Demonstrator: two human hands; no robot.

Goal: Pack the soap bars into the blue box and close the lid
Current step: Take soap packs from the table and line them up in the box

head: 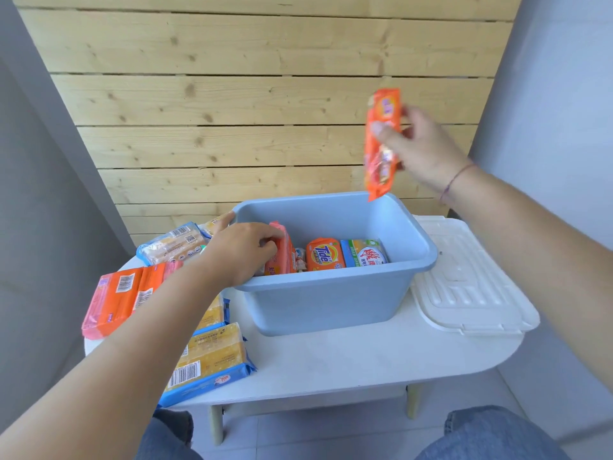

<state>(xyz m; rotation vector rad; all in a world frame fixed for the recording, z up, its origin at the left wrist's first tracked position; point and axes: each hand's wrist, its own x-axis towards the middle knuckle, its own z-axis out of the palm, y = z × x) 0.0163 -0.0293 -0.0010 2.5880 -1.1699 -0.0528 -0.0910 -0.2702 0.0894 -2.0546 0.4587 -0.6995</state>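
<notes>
both hands are occupied. the left hand is reached over the near-left rim of the blue box, its fingers closed around a pink-orange soap bar that is stood on edge inside the box at its left end. the right hand is raised above the far-right corner of the box, pinched on an orange soap pack that is held upright in the air, its lower end just over the rim.

inside the box, an orange tide bar and a blue-and-yellow bar are seen standing side by side against the near wall, right of the pink-orange one.

the box is set on a white table. its white lid is laid flat to the right, just beside the box — not on it. more soap is left on the table at the left: orange-pink packs, blue-and-yellow packs nearer, and a pale pack farther back.
</notes>
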